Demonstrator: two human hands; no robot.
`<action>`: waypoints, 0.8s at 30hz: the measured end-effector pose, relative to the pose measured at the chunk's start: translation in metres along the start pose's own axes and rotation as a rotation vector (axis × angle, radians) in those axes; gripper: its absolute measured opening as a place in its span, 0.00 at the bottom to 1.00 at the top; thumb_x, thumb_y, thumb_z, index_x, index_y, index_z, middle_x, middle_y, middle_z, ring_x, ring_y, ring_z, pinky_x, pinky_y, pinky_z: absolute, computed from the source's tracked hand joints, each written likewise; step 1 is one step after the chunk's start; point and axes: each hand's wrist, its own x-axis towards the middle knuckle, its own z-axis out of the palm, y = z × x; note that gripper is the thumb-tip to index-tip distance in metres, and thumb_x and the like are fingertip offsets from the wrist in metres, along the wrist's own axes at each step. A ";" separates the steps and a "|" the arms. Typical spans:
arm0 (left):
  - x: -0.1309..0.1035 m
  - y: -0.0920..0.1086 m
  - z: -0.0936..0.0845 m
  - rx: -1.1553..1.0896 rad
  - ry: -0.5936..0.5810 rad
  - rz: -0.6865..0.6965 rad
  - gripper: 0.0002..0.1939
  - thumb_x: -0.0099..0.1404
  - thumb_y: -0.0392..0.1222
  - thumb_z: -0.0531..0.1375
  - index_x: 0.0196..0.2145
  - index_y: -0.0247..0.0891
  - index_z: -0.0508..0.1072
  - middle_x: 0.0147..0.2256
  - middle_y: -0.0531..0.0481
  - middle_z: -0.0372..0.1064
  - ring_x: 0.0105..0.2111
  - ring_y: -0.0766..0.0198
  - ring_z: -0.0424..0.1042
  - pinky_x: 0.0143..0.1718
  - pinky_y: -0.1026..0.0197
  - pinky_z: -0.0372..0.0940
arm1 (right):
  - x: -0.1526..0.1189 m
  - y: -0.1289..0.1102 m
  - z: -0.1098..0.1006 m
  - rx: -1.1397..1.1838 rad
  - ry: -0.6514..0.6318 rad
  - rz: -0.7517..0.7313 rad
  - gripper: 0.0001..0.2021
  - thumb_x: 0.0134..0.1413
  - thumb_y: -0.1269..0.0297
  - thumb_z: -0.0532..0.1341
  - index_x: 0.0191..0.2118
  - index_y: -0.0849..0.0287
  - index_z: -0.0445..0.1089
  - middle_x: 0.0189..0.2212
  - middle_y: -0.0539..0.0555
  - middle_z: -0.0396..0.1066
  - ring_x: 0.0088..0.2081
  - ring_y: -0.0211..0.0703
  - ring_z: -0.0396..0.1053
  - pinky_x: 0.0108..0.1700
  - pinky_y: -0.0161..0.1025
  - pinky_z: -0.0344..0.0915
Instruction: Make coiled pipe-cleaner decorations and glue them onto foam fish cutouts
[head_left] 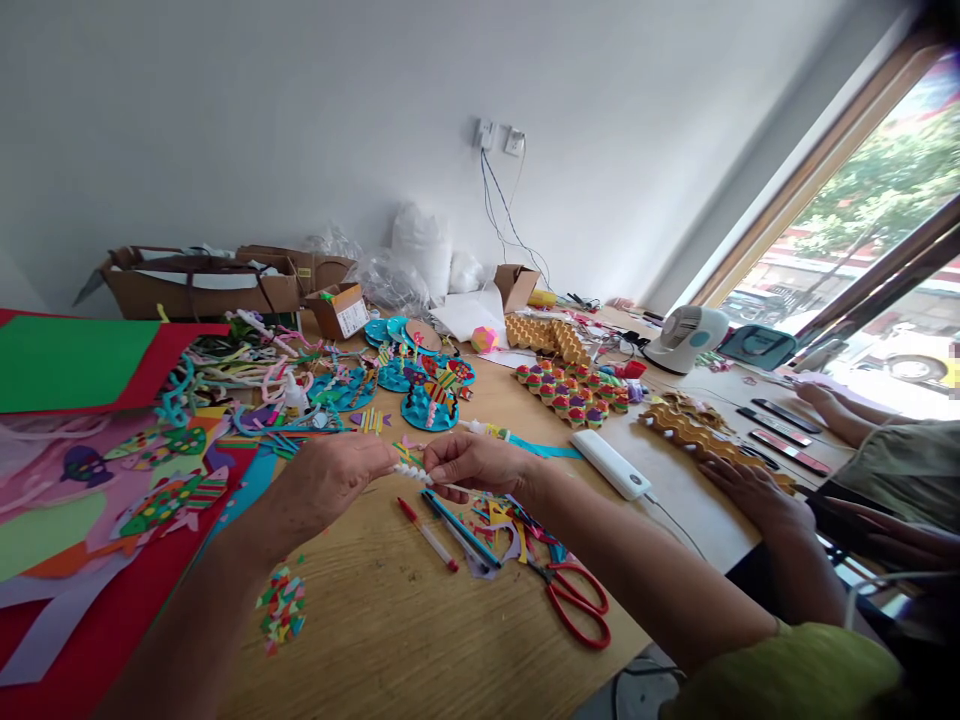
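Note:
Between my two hands stretches a short white bumpy strand point(411, 472); its exact kind is too small to make out. My left hand point(330, 482) pinches one end, and the fingertips of my right hand point(480, 462) close on the other. Just below lie a red pen point(427, 535) and a blue pen point(457, 525), side by side on the wooden table. Red-handled scissors point(577, 602) rest beneath my right forearm, their blades partly under coloured paper strips point(510, 525). Near my left forearm is a small pile of cut paper bits point(283, 605).
Blue discs with paper fish point(429, 408) and heaped pipe cleaners point(232, 370) stand behind my hands. Rightward are a white power bank point(611, 465), painted egg cartons point(562, 392), a fan point(684, 338) and another person's hand point(757, 500). Coloured sheets point(82, 365) cover the left side.

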 end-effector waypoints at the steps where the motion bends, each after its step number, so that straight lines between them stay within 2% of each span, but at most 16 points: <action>1: 0.000 0.002 -0.001 -0.003 0.000 0.006 0.14 0.64 0.39 0.47 0.34 0.41 0.72 0.26 0.52 0.68 0.29 0.64 0.66 0.29 0.66 0.57 | 0.000 0.001 0.002 -0.010 0.008 -0.018 0.13 0.39 0.60 0.66 0.24 0.65 0.65 0.15 0.45 0.64 0.15 0.29 0.59 0.16 0.27 0.53; 6: -0.002 0.000 -0.002 -0.004 0.017 0.000 0.15 0.65 0.40 0.46 0.34 0.41 0.72 0.27 0.51 0.68 0.30 0.64 0.67 0.31 0.66 0.59 | -0.007 -0.006 0.009 -0.111 0.119 -0.028 0.14 0.43 0.57 0.64 0.25 0.64 0.64 0.17 0.45 0.63 0.17 0.28 0.58 0.18 0.27 0.55; 10: -0.004 -0.009 0.000 -0.001 0.030 -0.058 0.15 0.65 0.43 0.47 0.34 0.41 0.72 0.29 0.51 0.70 0.31 0.63 0.68 0.34 0.65 0.61 | -0.016 -0.016 0.011 -0.382 0.196 0.027 0.12 0.45 0.58 0.62 0.29 0.62 0.66 0.20 0.45 0.64 0.20 0.30 0.61 0.23 0.29 0.59; 12: -0.005 -0.011 -0.001 -0.021 0.031 -0.091 0.15 0.65 0.45 0.47 0.33 0.42 0.72 0.30 0.51 0.70 0.32 0.63 0.69 0.35 0.64 0.62 | -0.020 -0.016 0.011 -0.504 0.262 0.000 0.11 0.45 0.58 0.62 0.28 0.61 0.66 0.18 0.44 0.62 0.19 0.30 0.60 0.23 0.28 0.59; 14: -0.006 -0.013 -0.005 -0.069 0.048 -0.104 0.14 0.65 0.47 0.48 0.37 0.42 0.71 0.34 0.51 0.70 0.36 0.62 0.69 0.38 0.64 0.62 | -0.023 -0.013 0.011 -0.607 0.347 -0.046 0.10 0.47 0.58 0.60 0.27 0.61 0.66 0.17 0.44 0.61 0.19 0.30 0.58 0.22 0.28 0.57; 16: -0.007 -0.014 -0.009 -0.112 0.136 -0.121 0.16 0.62 0.50 0.52 0.45 0.44 0.67 0.43 0.49 0.68 0.43 0.59 0.67 0.43 0.61 0.61 | -0.024 -0.007 0.011 -0.670 0.447 -0.079 0.10 0.48 0.58 0.59 0.26 0.61 0.67 0.16 0.44 0.60 0.19 0.30 0.57 0.21 0.29 0.54; 18: -0.008 -0.016 -0.013 -0.158 0.283 -0.170 0.24 0.59 0.52 0.55 0.52 0.44 0.61 0.48 0.47 0.63 0.48 0.56 0.63 0.45 0.58 0.61 | -0.022 -0.001 0.012 -0.654 0.550 -0.114 0.11 0.48 0.58 0.59 0.26 0.61 0.67 0.16 0.45 0.59 0.18 0.31 0.56 0.20 0.29 0.52; 21: -0.007 -0.019 -0.013 -0.370 0.441 -0.315 0.26 0.58 0.53 0.55 0.52 0.40 0.60 0.42 0.45 0.64 0.42 0.56 0.66 0.38 0.59 0.64 | -0.016 0.006 0.018 -0.532 0.674 -0.203 0.12 0.46 0.56 0.59 0.24 0.61 0.66 0.16 0.45 0.59 0.19 0.31 0.54 0.21 0.30 0.50; 24: -0.002 -0.015 -0.003 -0.741 0.379 -0.415 0.21 0.56 0.52 0.57 0.43 0.37 0.65 0.32 0.48 0.66 0.30 0.62 0.67 0.27 0.63 0.64 | -0.003 0.011 0.031 -0.423 0.724 -0.293 0.14 0.43 0.54 0.61 0.22 0.61 0.64 0.17 0.45 0.56 0.20 0.31 0.52 0.22 0.31 0.49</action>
